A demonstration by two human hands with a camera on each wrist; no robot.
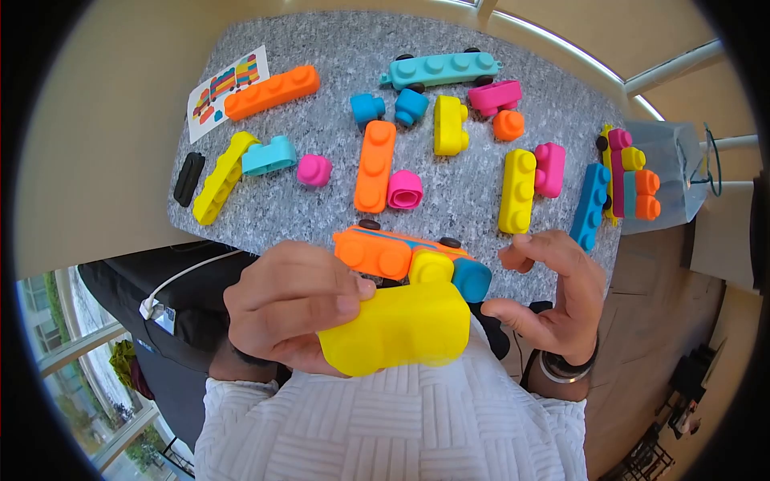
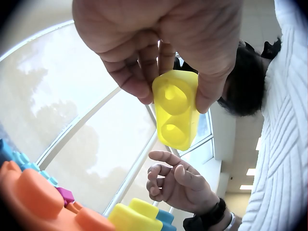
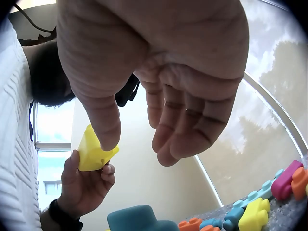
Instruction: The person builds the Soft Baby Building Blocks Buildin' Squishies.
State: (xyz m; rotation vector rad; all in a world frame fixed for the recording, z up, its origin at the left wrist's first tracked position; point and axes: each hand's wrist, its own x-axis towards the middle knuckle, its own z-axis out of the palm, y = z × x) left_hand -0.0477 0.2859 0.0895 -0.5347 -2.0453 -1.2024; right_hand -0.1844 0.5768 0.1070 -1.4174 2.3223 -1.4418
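Note:
Close to my chest, my left hand [image 1: 285,305] pinches a yellow building block [image 1: 397,333] between thumb and fingers. In the left wrist view the block [image 2: 175,110] shows two round hollows on one face. My right hand [image 1: 557,293] is apart from the block, its fingers loosely bent and nothing between them. Just beyond both hands, at the table's near edge, stands an orange wheeled toy base [image 1: 357,236]. It carries an orange block [image 1: 373,256], a yellow block [image 1: 431,266] and a blue block [image 1: 472,280]. The held block partly hides this row.
Loose blocks lie across the grey table [image 1: 321,216], among them a long orange one [image 1: 374,168]. A picture card [image 1: 228,84] lies far left, a teal wheeled base [image 1: 445,68] at the back. A built car [image 1: 622,172] stands by the right edge, beside a clear bag [image 1: 670,172].

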